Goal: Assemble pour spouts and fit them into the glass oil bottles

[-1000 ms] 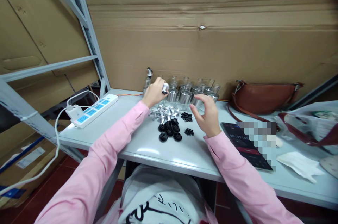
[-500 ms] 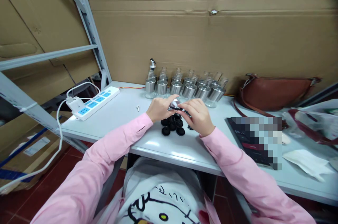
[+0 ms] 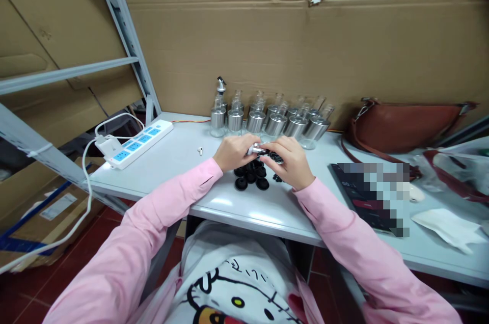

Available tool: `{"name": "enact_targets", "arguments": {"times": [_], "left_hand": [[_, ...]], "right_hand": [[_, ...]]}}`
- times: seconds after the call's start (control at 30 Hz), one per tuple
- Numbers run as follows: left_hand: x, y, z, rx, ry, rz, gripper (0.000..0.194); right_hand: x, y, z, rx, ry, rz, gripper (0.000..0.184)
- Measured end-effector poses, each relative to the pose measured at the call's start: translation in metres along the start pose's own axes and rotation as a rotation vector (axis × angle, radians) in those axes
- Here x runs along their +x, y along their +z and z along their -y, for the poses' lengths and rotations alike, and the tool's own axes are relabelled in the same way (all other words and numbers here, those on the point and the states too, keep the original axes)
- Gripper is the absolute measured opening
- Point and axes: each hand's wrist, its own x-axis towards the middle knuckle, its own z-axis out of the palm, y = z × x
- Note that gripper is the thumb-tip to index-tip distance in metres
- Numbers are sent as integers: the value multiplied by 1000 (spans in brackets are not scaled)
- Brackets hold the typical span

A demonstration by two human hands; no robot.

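Between my two hands, above the table, is a silver metal bottle pourer spout (image 3: 256, 150), partly covered by fingers. My left hand (image 3: 236, 152) is closed around its left side. With thumb and fingertips my right hand (image 3: 291, 161) pinches its right end, where a small dark part shows. Just below lie several round black rubber stoppers (image 3: 250, 177) in a pile. Small black pieces (image 3: 277, 178) lie beside the pile, partly under my right hand. Behind the hands stand several glass bottles with steel sleeves (image 3: 255, 121); one at the back left carries a pourer spout (image 3: 221, 85) with a black tip.
A white power strip (image 3: 141, 144) with a plugged charger is on the table's left. A white earbud (image 3: 200, 151) lies near my left hand. To the right are a phone-like dark device (image 3: 355, 191), partly pixelated, a brown bag (image 3: 408, 125) and white tissue (image 3: 446, 227). Cardboard backs the table.
The metal spout has turned from showing its rounded face to lying sideways between my hands. My right hand has shifted slightly right. The view has tilted a little.
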Motion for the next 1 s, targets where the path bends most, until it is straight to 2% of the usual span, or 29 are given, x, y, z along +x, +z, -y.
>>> {"name": "enact_targets", "arguments": {"times": [0.1, 0.23, 0.33, 0.53, 0.67, 0.73, 0.83, 1.0], "left_hand": [[0, 3, -1, 36, 55, -30, 33], [0, 3, -1, 78, 60, 12, 40], [2, 2, -3, 124, 70, 5, 39], [4, 3, -2, 172, 137, -89, 33], [2, 3, 10, 104, 35, -149, 20], [1, 2, 17, 93, -32, -146, 13], [1, 1, 21, 79, -75, -130, 9], [1, 0, 14, 72, -48, -132, 10]], "right_hand": [[1, 0, 1, -77, 43, -28, 31], [1, 2, 2, -139, 94, -3, 39], [1, 4, 5, -143, 124, 45, 34], [0, 3, 7, -147, 180, 139, 18], [-1, -3, 7, -87, 165, 38, 16], [-1, -6, 6, -67, 205, -27, 20], [0, -8, -6, -40, 331, -10, 23], [-10, -5, -49, -11, 528, 155, 26]]}}
